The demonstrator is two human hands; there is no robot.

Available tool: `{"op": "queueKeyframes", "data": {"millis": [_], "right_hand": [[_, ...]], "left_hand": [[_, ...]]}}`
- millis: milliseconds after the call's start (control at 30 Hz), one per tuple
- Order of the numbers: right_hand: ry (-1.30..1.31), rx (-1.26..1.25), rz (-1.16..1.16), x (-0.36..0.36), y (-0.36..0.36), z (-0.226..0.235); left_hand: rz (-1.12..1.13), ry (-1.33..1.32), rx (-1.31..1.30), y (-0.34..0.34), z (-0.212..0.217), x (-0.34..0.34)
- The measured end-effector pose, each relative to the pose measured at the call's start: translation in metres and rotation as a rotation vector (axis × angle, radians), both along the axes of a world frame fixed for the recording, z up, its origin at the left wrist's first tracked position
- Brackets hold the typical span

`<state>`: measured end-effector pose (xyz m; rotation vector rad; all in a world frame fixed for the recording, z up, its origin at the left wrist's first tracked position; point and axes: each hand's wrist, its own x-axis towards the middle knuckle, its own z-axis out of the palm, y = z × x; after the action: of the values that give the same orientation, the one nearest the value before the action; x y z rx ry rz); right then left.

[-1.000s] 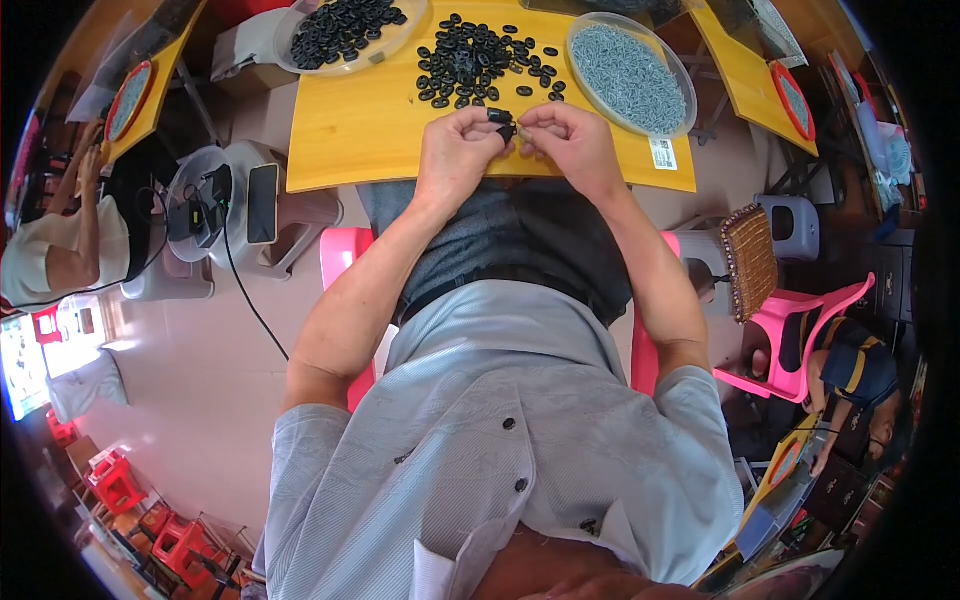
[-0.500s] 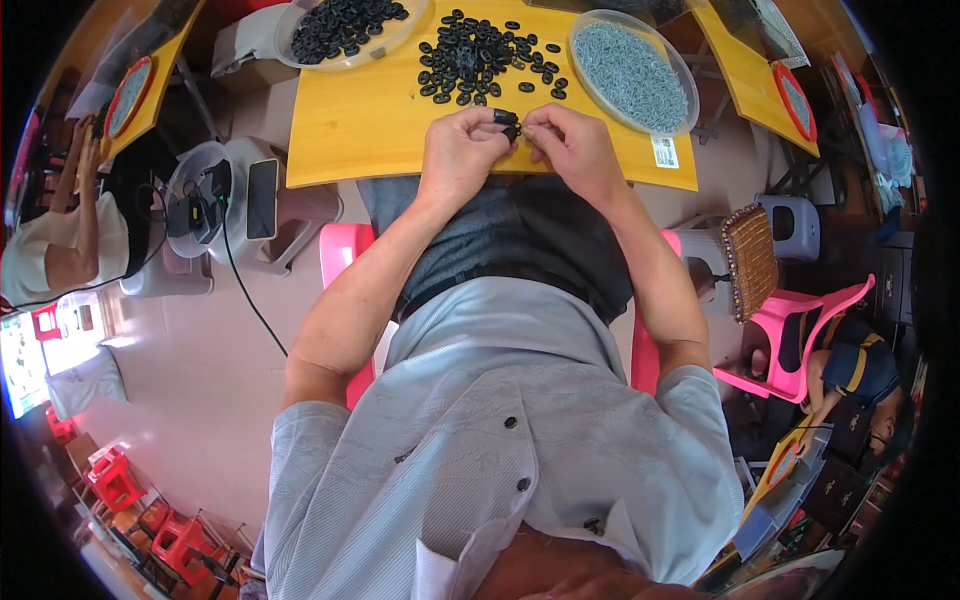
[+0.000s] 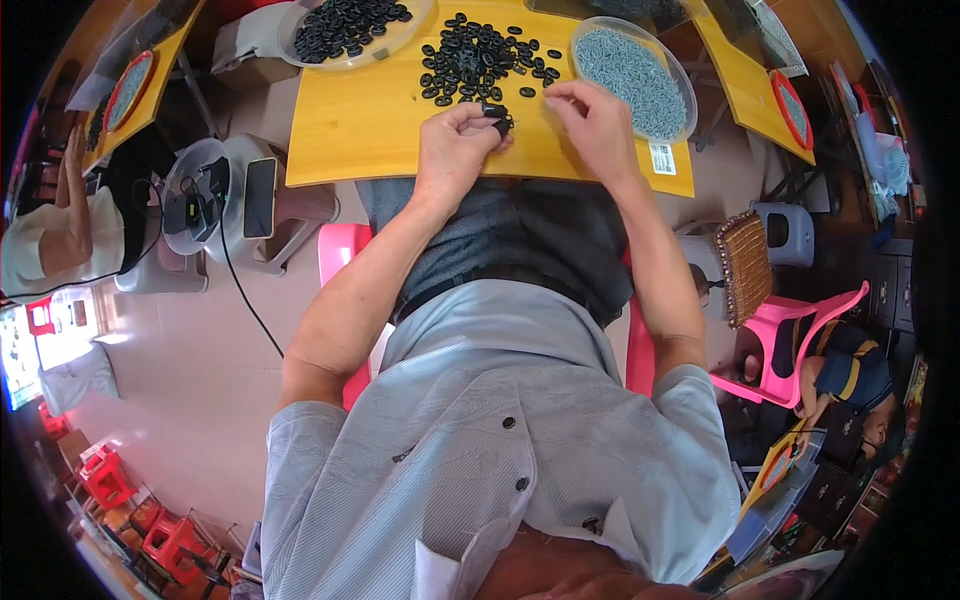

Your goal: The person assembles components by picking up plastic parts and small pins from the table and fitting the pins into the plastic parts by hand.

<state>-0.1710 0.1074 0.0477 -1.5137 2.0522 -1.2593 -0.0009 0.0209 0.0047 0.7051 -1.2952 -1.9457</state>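
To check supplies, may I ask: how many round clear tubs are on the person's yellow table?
2: left tub, far side, holding black oval parts; right tub, near the right edge, holding thin grey pieces. Others may hide beyond the picture's top.

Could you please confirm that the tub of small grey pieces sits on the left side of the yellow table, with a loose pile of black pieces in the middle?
Not quite: the head view shows the tub of small grey pieces on the right side of the yellow table, with a loose pile of black pieces in the middle.
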Motion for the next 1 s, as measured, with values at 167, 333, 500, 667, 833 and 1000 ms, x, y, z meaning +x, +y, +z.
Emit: {"op": "queueKeyframes", "data": {"millis": [167, 333, 500, 667, 833, 1000], "right_hand": [[0.467, 0.032, -0.012, -0.011, -0.028, -0.001], [0.651, 0.135, 0.081, -0.012, -0.039, -0.015], [0.438, 0.165, 0.159, -0.008, -0.028, -0.010], [-0.486, 0.166, 0.140, -0.002, -0.006, -0.012], [-0.719, 0.062, 0.148, 0.002, 0.005, -0.015], [-0.720, 0.038, 0.166, 0.003, 0.005, -0.020]], "left_hand": [[0.035, 0.040, 0.078, -0.005, 0.001, 0.003], [0.053, 0.069, 0.113, -0.006, 0.002, 0.002], [0.043, 0.048, 0.111, -0.005, 0.006, 0.005], [0.000, 0.010, 0.088, -0.003, 0.005, 0.003], [0.012, -0.006, 0.045, -0.001, 0.004, 0.001], [-0.010, -0.063, -0.011, -0.001, 0.003, 0.000]]}}
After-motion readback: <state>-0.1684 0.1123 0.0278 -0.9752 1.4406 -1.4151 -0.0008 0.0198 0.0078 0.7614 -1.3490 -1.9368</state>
